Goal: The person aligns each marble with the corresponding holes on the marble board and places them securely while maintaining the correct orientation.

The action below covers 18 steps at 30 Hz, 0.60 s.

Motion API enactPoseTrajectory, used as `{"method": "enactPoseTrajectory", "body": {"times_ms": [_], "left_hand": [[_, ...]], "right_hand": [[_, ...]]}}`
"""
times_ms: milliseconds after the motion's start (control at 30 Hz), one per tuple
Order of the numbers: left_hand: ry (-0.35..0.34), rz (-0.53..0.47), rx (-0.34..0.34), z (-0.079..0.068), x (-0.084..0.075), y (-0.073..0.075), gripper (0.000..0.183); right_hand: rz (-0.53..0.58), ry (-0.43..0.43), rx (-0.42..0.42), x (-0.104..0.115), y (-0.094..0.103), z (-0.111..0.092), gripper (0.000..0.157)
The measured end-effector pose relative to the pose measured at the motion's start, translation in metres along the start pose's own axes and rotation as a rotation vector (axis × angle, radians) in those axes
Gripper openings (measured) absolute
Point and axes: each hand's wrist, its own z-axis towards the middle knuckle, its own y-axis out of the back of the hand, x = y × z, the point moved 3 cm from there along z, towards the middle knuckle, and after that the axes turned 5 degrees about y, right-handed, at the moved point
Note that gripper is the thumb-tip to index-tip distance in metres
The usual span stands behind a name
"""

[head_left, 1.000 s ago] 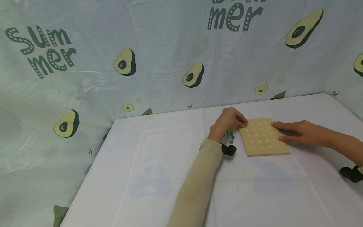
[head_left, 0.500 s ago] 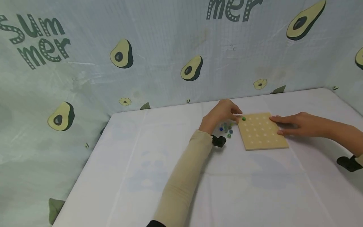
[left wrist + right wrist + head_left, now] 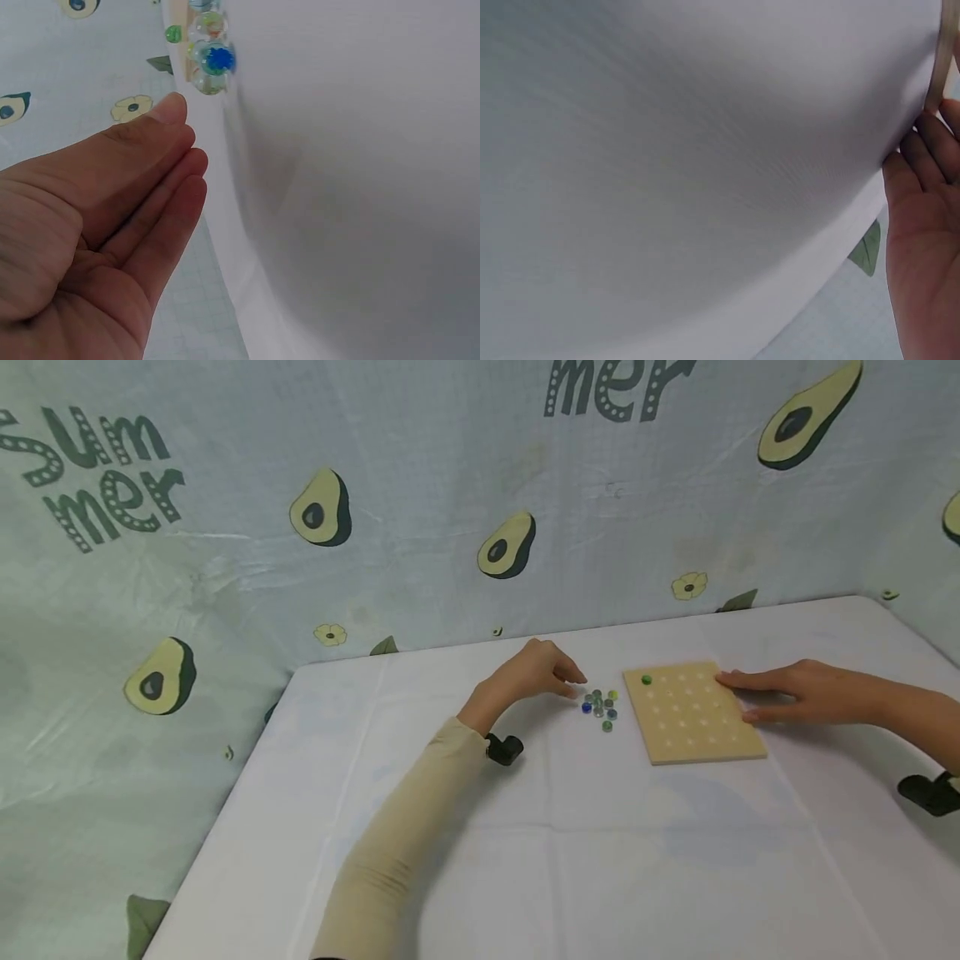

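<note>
1. The left hand (image 3: 534, 673), loosely extended and holding nothing, is just left of the glass marbles (image 3: 597, 703) on the surface (image 3: 615, 885).
2. The right hand (image 3: 798, 693), fingers extended, touches the right side of the white-dotted board (image 3: 693, 715); a green marble (image 3: 647, 680) sits far left on it.
3. The glass marbles look light, hard, slippery; pinch their sides.

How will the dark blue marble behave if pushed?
The dark blue marble is apt to roll: it looks round and sits on the flat white tabletop. Probably slippery too, given the shiny, glassy look in the left wrist view. A push toward the board would likely disturb the neighboring marbles, clustered close on that side.
</note>
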Motion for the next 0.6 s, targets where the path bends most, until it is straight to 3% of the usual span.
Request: {"method": "enactPoseTrajectory", "body": {"times_ms": [167,400,600], "left_hand": [[-0.01,0.003,0.008,-0.0028,0.0023,-0.0007,0.028],[-0.014,-0.021,-0.033,0.0005,0.0025,-0.0014,0.026],[-0.028,-0.011,-0.008,0.0053,0.0046,-0.0089,0.023]], "right_hand": [[-0.02,0.033,0.004,-0.0038,0.0034,-0.0029,0.069],[0.022,-0.014,0.021,-0.0046,0.0066,0.0021,0.071],[0.075,-0.068,0.013,-0.0004,0.0006,0.0005,0.068]]}}
